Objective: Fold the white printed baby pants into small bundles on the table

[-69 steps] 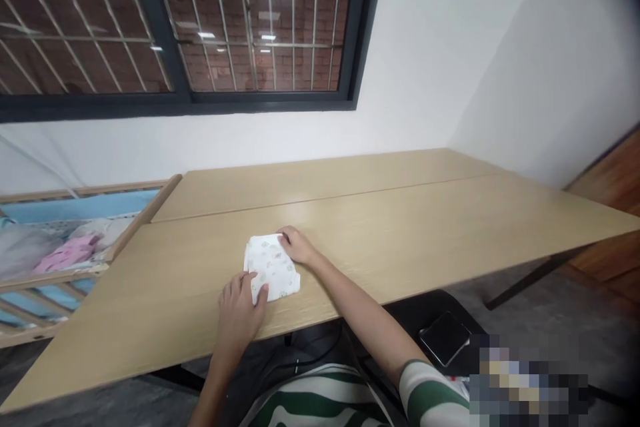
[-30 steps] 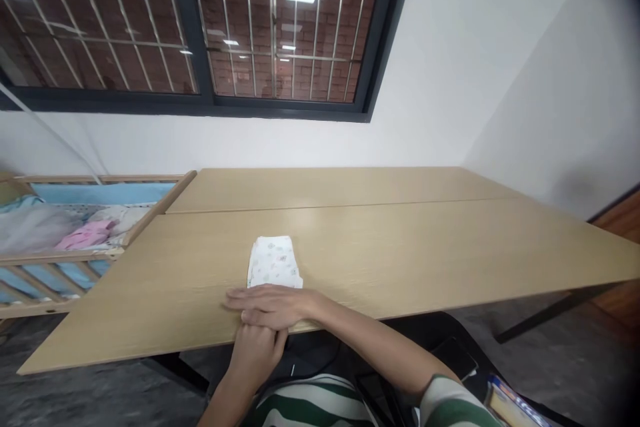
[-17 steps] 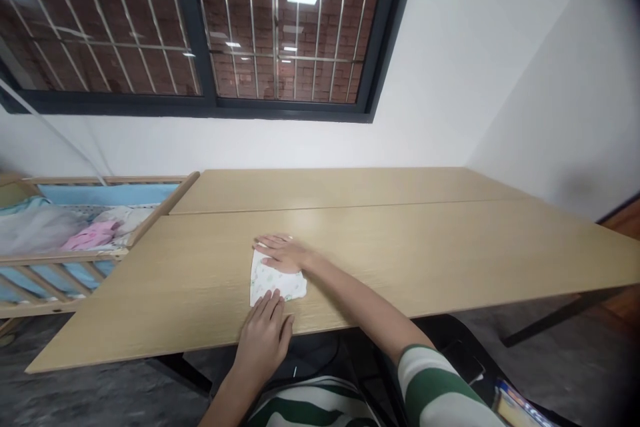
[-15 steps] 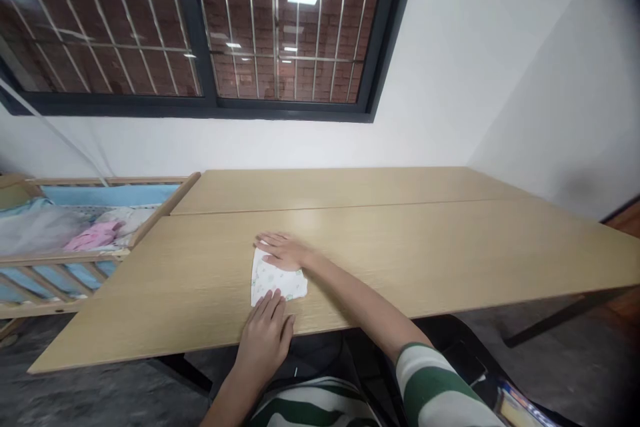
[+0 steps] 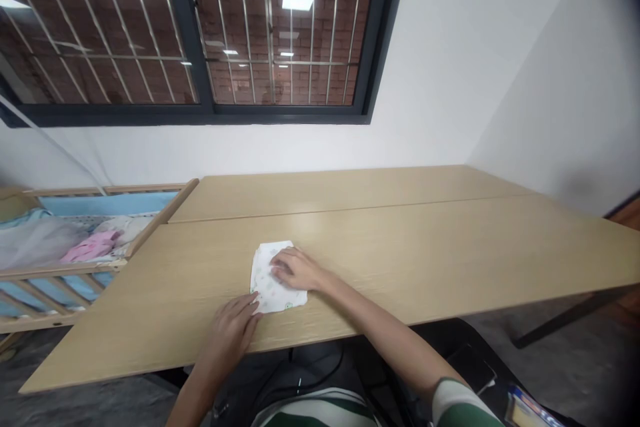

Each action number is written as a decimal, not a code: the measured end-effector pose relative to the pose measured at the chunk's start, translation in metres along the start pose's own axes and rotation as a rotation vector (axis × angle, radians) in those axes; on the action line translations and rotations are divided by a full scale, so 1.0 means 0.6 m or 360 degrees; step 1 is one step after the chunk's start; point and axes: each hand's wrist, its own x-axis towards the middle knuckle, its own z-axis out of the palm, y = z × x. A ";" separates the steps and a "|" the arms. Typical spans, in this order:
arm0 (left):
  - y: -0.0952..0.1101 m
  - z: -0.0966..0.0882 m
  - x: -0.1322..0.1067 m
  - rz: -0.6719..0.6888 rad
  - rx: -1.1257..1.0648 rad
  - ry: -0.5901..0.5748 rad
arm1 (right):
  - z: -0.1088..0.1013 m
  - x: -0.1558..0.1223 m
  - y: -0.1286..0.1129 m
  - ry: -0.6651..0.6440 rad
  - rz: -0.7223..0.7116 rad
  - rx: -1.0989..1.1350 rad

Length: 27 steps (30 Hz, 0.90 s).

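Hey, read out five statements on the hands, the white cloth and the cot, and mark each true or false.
1. The bare right hand is at the flat white cloth with small printed motifs. True.
2. The bare left hand has its fingertips at the cloth's near-left corner. True.
3. The cloth is lifted high. False: it lies on the light wood-look tabletop.
4. The blue-lined wooden cot holds pink fabric. True.
5. The cot is on the person's right. False: it is on the left.

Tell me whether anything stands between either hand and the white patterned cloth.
Nothing visible does: the right hand is directly over the cloth, and the left hand has its fingertips at the cloth's near-left corner on the table.
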 end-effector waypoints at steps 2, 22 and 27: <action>-0.012 -0.004 -0.001 0.0020 -0.0006 -0.0037 | -0.016 -0.020 -0.011 -0.0156 0.0023 0.0161; -0.017 -0.055 0.045 -0.0420 -0.0467 -0.0593 | -0.016 -0.089 0.030 -0.0275 0.0093 0.1152; -0.015 -0.061 0.066 -0.0576 -0.0642 -0.0518 | -0.007 -0.078 0.039 -0.0205 0.0231 0.1382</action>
